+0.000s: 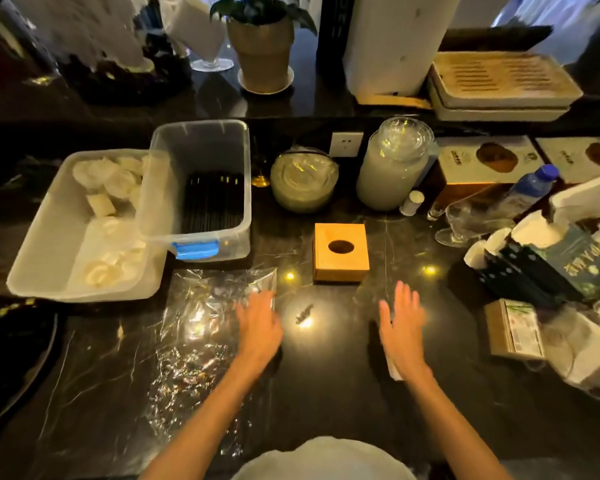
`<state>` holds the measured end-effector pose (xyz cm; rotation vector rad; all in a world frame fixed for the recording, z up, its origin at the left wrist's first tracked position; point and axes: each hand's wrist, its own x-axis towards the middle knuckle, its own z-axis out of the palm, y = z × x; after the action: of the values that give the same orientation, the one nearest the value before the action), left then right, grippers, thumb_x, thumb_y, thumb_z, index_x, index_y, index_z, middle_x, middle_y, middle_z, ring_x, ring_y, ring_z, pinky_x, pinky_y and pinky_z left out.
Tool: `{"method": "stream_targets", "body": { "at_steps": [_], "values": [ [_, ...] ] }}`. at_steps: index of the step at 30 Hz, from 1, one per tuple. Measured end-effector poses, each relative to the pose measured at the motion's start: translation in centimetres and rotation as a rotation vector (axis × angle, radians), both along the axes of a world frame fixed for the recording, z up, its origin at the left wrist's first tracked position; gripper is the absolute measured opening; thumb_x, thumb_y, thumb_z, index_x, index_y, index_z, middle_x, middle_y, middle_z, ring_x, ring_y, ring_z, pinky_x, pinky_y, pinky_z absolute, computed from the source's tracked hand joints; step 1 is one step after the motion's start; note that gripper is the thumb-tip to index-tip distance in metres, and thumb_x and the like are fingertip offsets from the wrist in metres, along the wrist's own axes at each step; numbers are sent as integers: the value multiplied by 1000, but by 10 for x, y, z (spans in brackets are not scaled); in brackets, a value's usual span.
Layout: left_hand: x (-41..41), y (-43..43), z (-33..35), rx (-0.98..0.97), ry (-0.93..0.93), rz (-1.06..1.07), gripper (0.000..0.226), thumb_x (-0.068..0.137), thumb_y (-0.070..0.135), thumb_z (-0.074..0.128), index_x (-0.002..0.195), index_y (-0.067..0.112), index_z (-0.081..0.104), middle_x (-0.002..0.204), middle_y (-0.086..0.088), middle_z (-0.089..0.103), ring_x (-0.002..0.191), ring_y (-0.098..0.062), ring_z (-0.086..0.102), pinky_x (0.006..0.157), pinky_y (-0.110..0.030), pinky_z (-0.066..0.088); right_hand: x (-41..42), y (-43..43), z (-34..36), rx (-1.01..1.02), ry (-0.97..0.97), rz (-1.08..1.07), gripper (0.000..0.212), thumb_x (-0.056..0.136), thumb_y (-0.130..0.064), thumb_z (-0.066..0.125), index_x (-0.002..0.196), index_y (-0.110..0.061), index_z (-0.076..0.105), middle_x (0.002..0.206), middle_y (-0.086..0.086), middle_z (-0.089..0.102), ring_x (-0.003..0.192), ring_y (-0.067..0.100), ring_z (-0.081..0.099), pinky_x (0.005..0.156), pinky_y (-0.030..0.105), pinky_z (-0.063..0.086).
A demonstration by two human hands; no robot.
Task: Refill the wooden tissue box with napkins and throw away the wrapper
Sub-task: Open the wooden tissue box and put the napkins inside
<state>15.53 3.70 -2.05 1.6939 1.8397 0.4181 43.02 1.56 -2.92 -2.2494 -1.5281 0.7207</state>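
Observation:
The wooden tissue box [340, 252] stands on the dark marble counter [326, 382], its round top hole dark. A clear crinkled plastic wrapper [201, 334] lies flat on the counter to the box's left and nearer me. My left hand [258, 323] hovers with straight fingers over the wrapper's right edge. My right hand [404, 323] is open too, fingers straight, just in front of and to the right of the box. Both hands are motion-blurred and hold nothing. I see no napkins in the box's hole.
A clear bin with black straws [205, 192] and a white tray of folded white items [84, 233] sit left. Glass jars [392, 164] stand behind the box. Cups, a water bottle [530, 188] and boxes crowd the right. A small dark scrap [303, 313] lies between my hands.

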Motion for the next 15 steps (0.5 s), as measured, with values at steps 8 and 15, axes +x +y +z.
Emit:
{"method": "stream_targets", "body": {
  "at_steps": [8, 15],
  "values": [
    [97, 146, 18, -384, -527, 140, 44, 106, 22, 30, 139, -6, 40, 144, -24, 46, 136, -36, 42, 113, -43, 33, -22, 157, 21, -192, 716, -311, 48, 103, -45, 26, 120, -13, 58, 129, 17, 60, 118, 31, 56, 102, 41, 40],
    [108, 141, -5, -322, -659, 191, 39, 106, 24, 27, 130, 3, 50, 128, -20, 60, 118, -32, 58, 104, -48, 45, -33, 154, -10, -72, 793, -394, 49, 104, -44, 24, 122, -12, 56, 118, 13, 64, 108, 25, 61, 91, 39, 51]
  ]
}}
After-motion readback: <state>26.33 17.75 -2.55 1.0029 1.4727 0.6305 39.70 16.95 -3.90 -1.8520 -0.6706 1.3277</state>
